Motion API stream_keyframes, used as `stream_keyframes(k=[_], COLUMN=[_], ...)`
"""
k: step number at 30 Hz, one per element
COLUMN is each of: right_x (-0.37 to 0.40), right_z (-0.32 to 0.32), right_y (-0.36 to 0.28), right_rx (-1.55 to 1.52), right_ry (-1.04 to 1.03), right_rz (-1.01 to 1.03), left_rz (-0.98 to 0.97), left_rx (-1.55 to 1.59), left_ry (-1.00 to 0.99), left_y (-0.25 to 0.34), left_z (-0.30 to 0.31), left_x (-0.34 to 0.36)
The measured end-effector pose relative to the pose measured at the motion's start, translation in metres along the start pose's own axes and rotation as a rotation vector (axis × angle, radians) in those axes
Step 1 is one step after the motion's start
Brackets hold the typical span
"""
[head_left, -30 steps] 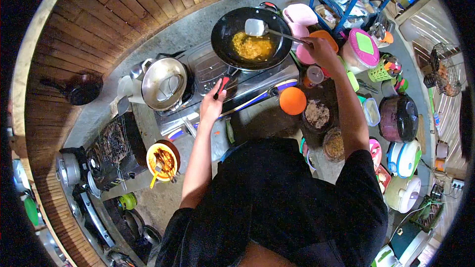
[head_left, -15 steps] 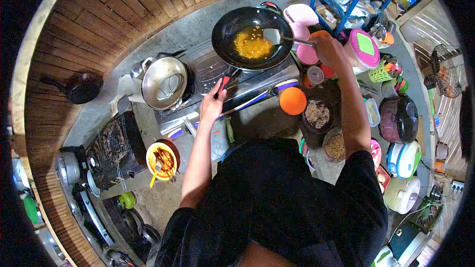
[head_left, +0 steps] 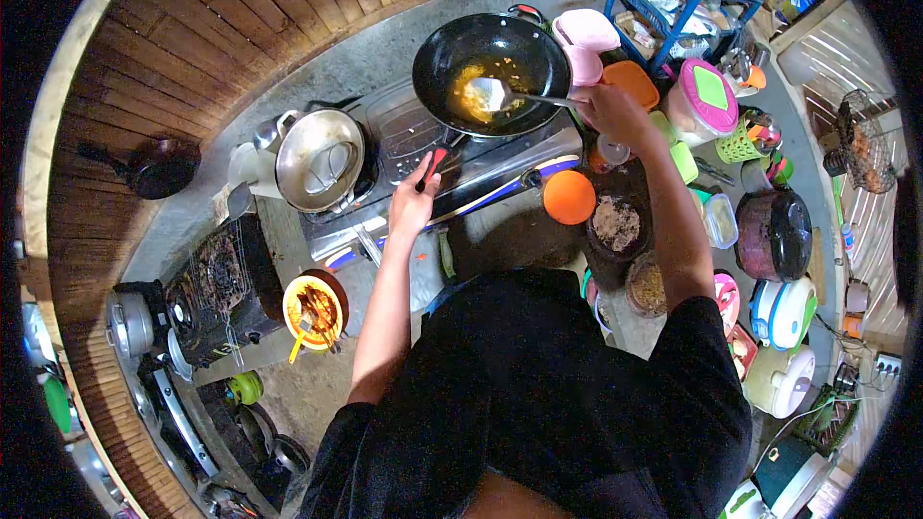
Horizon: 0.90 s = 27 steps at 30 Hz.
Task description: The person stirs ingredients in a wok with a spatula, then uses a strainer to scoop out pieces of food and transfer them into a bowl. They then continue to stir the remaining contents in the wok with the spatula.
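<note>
A black wok point(head_left: 538, 48) sits on the right side of the gas stove point(head_left: 413, 115), with yellowish food point(head_left: 469, 94) in its bottom. My left hand point(head_left: 413, 202) is closed around the wok's handle point(head_left: 435, 163), which is black and red. My right hand point(head_left: 620, 115) grips a spatula point(head_left: 492, 93) by its handle. The spatula's metal blade lies in the food, left of the wok's middle, and covers part of it. On the stove's left side stands a steel pan point(head_left: 317, 125), apart from both hands.
An orange bowl point(head_left: 569, 197) and a dark bowl of brownish stuff point(head_left: 615, 224) stand between my arms. Left of my left forearm is a yellow-rimmed bowl point(head_left: 312, 312) with a spoon. Tubs, including a pink-lidded container point(head_left: 705, 99), and a blue rack point(head_left: 687, 0) line the right.
The spatula and my right hand have moved left, sweeping the food toward the wok's left side. My left hand stays on the handle, and the wok has hardly moved.
</note>
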State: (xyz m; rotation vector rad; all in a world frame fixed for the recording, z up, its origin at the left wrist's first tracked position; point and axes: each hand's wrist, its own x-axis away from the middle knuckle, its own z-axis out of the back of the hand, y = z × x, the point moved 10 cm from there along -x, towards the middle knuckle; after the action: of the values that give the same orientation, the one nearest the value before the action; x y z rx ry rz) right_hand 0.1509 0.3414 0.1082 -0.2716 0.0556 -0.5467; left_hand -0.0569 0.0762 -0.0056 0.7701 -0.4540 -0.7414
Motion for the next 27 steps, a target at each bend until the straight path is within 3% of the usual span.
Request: stream_keyframes(k=[5, 8, 11, 14, 18, 24, 26, 27], right_x=[0.005, 0.011, 0.021, 0.024, 0.027, 0.029, 0.015, 0.012], right_z=[0.033, 0.056, 0.077, 0.086, 0.1, 0.082, 0.054, 0.043], right_y=[0.002, -0.011, -0.002, 0.013, 0.012, -0.016, -0.003, -0.023], right_rx=[0.032, 0.169, 0.199, 0.275, 0.361, 0.241, 0.223, 0.449], right_ry=[0.234, 0.264, 0.269, 0.332, 0.264, 0.349, 0.131, 0.087], right_rz=[-0.05, 0.116, 0.052, 0.113, 0.014, 0.263, 0.011, 0.112], left_rz=[0.04, -0.023, 0.025, -0.009, 0.046, -0.018, 0.015, 0.015], left_rx=[-0.007, 0.017, 0.054, 0.046, 0.079, 0.059, 0.028, 0.029], left_ry=[-0.034, 0.003, -0.044, -0.037, -0.064, -0.014, -0.032, -0.028], left_y=[0.004, -0.002, -0.008, -0.01, -0.027, -0.009, -0.003, -0.006], left_z=[0.001, -0.002, -0.005, -0.007, -0.016, -0.006, -0.004, -0.005], left_x=[0.002, -0.002, -0.003, -0.005, -0.009, -0.004, -0.001, -0.003])
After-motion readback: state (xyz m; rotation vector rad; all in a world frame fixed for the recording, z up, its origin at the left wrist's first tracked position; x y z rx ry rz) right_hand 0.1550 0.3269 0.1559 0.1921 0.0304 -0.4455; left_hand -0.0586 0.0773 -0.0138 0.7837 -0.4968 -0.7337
